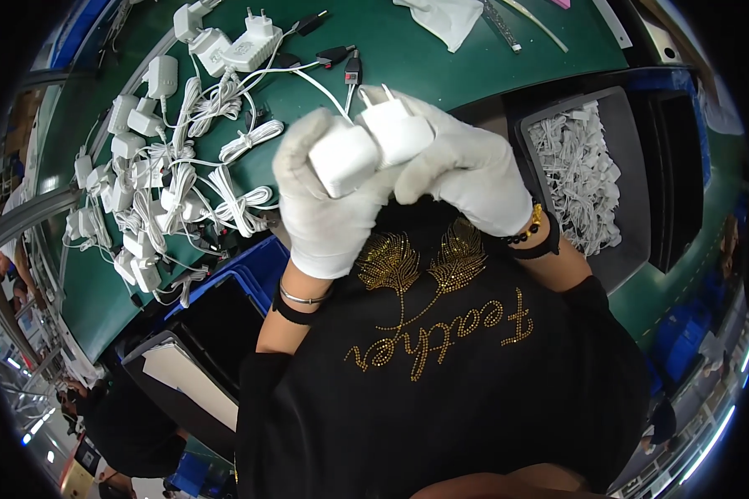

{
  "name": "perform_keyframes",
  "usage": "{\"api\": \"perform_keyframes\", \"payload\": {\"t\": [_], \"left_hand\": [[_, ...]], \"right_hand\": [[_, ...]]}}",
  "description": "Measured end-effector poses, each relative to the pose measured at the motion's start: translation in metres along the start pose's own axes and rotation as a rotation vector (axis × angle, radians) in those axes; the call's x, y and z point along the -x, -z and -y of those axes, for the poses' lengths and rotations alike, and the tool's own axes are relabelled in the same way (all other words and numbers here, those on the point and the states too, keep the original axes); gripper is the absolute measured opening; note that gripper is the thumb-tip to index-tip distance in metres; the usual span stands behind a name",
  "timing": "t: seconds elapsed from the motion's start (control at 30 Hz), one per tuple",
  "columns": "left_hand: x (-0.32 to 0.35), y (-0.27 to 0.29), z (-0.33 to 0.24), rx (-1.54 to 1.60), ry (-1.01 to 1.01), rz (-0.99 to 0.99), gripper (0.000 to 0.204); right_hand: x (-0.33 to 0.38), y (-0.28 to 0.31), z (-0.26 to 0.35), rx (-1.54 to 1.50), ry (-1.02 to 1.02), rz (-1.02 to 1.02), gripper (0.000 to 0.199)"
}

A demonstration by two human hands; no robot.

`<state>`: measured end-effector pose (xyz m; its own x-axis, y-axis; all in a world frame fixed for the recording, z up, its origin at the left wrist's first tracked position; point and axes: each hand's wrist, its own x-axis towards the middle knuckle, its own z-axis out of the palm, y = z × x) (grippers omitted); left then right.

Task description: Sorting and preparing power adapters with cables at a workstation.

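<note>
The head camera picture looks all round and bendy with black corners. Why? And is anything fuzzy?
Head view: a fisheye lens bends the green table's edge and leaves black corners. The left hand and right hand, each gripping a white adapter, look sharp and evenly lit. The rim looks smeared and dim, with bright light streaks low down.

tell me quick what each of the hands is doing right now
Left hand: closed on a white adapter.
Right hand: closed on a second white adapter, prongs up.
</note>
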<state>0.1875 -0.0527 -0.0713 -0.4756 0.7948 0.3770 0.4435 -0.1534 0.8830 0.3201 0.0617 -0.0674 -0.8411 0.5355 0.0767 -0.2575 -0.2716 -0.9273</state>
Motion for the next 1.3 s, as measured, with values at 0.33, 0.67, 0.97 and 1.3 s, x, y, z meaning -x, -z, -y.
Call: {"api": "perform_keyframes", "payload": {"t": [0.33,0.67,0.97,1.3], "left_hand": [[0.0,-0.002,0.001,0.228,0.135,-0.039,0.079],[-0.043,0.048,-0.026,0.453,0.338,-0.087,0.075],[-0.102,0.049,-0.065,-0.471,0.053,0.434,0.07],[-0.368,0.209,0.03,-1.278,-0.027,0.111,0.072]], "right_hand": [[-0.005,-0.016,0.014,0.139,-0.002,-0.022,0.056],[-0.044,-0.016,0.018,0.161,0.088,-0.121,0.075],[-0.07,-0.011,-0.008,-0.202,0.095,-0.003,0.09],[-0.102,0.035,0.003,-0.597,-0.034,0.001,0.081]]}}
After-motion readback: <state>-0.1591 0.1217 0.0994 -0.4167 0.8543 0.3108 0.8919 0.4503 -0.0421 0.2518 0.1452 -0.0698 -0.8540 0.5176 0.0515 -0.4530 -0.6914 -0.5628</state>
